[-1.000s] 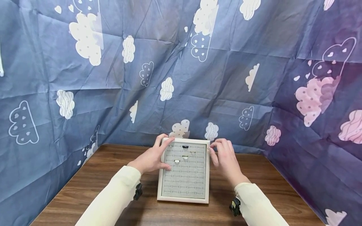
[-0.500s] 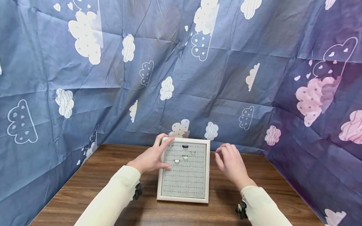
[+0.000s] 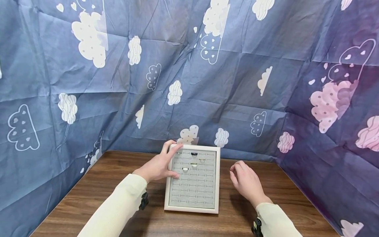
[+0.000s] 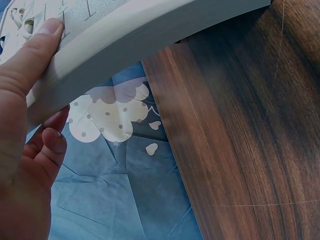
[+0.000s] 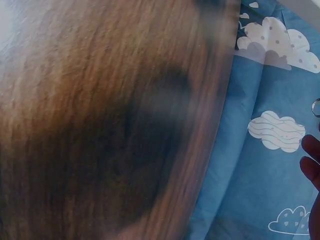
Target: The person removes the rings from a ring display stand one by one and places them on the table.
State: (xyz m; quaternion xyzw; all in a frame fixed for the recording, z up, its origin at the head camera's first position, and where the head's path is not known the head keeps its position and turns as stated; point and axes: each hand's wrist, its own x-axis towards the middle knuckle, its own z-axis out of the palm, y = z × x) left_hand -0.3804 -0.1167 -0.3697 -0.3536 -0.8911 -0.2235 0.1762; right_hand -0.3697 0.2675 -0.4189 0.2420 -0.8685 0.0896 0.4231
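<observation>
Four rings (image 3: pixel 193 161) sit in the far rows of the tray (image 3: pixel 167 194), a white-framed board of grey slotted padding that lies flat near the middle of the table (image 3: pixel 88 204), its far edge close to the cloth (image 3: pixel 118 82). The slots pinch each ring upright, so they stand apart in their own places: a dark one (image 3: pixel 193 153) nearest the far rim, two pale ones below it, and one more toward the left.

The left hand (image 3: pixel 160 164) grips the tray's far left corner, thumb over the frame onto the padding and fingers curled round the outer edge; the left wrist view shows the thumb (image 4: pixel 37 47) pressed on top and a finger (image 4: pixel 52 142) tucked beneath the rim. This hold likely steadies the tray.

The right hand (image 3: pixel 247 182) hangs over the bare wood just right of the tray, clear of it, fingers loosely curled. A small ring-like glint (image 5: pixel 316 107) shows at the edge of the blurred right wrist view, but whether the fingers pinch it cannot be told.

The cloud-printed blue cloth walls the table on three sides.
</observation>
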